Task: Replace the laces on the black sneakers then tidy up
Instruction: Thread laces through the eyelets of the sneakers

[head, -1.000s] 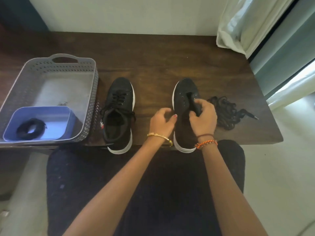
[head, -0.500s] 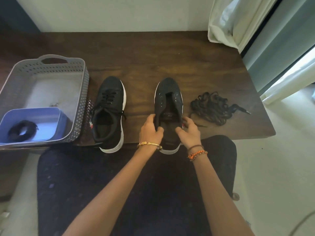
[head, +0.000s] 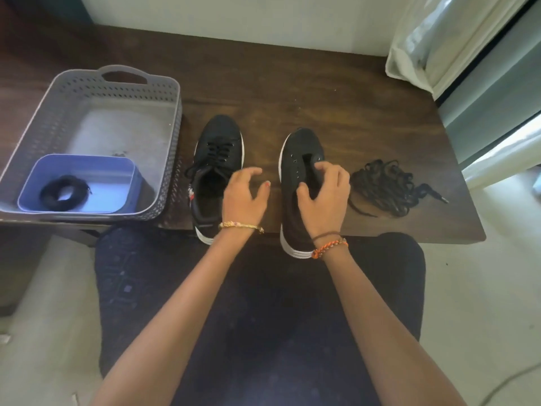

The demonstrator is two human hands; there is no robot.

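Note:
Two black sneakers with white soles stand side by side on the dark wooden table. The left sneaker is laced. The right sneaker has bare eyelets. My right hand lies over its opening, fingers curled on the tongue. My left hand hovers between the two shoes with fingers spread and loosely bent, holding nothing. A loose heap of black laces lies right of the unlaced shoe. A coiled black lace sits in a blue tub.
The blue tub stands inside a grey perforated basket at the table's left end. A pale curtain hangs at the far right corner. My lap in dark cloth is below the table's near edge.
My left hand has let go of the right sneaker and drifted left, opening. My right hand moved forward from the heel sides onto the tongue.

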